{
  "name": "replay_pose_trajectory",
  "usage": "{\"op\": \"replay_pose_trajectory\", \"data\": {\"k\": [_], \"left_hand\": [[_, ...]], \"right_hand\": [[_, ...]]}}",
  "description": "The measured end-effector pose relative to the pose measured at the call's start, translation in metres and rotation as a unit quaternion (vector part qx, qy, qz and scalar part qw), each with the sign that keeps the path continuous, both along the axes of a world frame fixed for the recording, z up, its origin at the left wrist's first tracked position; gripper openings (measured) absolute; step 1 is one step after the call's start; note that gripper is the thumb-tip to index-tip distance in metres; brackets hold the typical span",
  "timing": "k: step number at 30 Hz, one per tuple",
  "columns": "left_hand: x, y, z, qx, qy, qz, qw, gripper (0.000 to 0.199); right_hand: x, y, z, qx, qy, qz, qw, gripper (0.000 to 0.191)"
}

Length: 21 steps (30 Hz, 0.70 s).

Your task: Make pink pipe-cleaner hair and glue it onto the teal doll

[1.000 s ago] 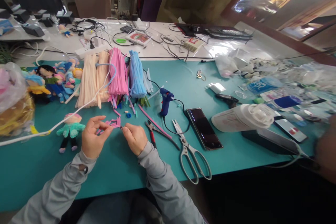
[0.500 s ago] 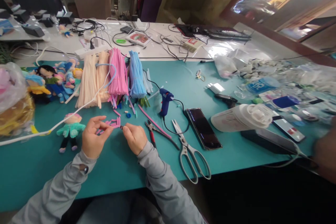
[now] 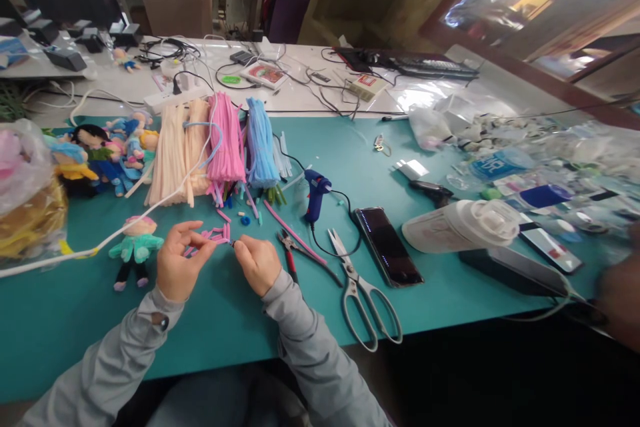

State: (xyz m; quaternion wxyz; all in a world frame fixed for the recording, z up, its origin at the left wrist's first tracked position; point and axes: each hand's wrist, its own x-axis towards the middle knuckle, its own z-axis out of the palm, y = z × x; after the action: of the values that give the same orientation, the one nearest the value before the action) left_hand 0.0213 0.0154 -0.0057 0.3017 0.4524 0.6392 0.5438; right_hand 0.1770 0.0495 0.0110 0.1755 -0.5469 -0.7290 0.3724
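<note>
My left hand [image 3: 181,265] pinches one end of a short pink pipe cleaner piece [image 3: 221,242] between thumb and index finger; its other fingers are curled loosely. Close by on the right, my right hand [image 3: 258,264] is closed, thumb on top, around something mostly hidden. Only a small dark tip pokes out toward the pink piece. More cut pink pieces [image 3: 224,232] lie just behind the fingertips. Left of my left hand lies a small doll [image 3: 135,245] in a green top with pink hair. Red-handled pliers [image 3: 290,257] rest beside my right hand.
Beige [image 3: 173,147], pink [image 3: 226,140] and blue pipe cleaner bundles [image 3: 262,143] stand behind. A blue glue gun [image 3: 316,197], scissors [image 3: 351,273], a phone [image 3: 387,245] and a white tumbler [image 3: 450,225] are rightward. A white cable [image 3: 125,230] crosses the left side.
Both hands keep nearly the same pose and place. The whole view has shifted very slightly; nothing is visibly taken up or let go.
</note>
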Motion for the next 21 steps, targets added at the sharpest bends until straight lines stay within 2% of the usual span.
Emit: {"op": "replay_pose_trajectory", "data": {"k": [4,8,14,21], "left_hand": [[-0.003,0.002,-0.002,-0.006,-0.002,0.007,1.0,0.022],[-0.008,0.005,-0.006,-0.008,-0.03,0.018,0.999,0.025],[-0.01,0.005,-0.012,0.013,-0.076,0.002,0.997,0.037],[-0.003,0.0,-0.005,0.051,-0.065,-0.024,0.996,0.032]], "right_hand": [[0.002,0.001,-0.004,0.006,0.032,0.0,0.999,0.042],[0.005,0.003,-0.012,0.022,0.095,-0.018,0.995,0.052],[0.01,0.004,-0.013,0.047,0.247,-0.11,0.962,0.067],[0.012,0.002,-0.009,0.027,0.302,-0.144,0.942,0.07]]}}
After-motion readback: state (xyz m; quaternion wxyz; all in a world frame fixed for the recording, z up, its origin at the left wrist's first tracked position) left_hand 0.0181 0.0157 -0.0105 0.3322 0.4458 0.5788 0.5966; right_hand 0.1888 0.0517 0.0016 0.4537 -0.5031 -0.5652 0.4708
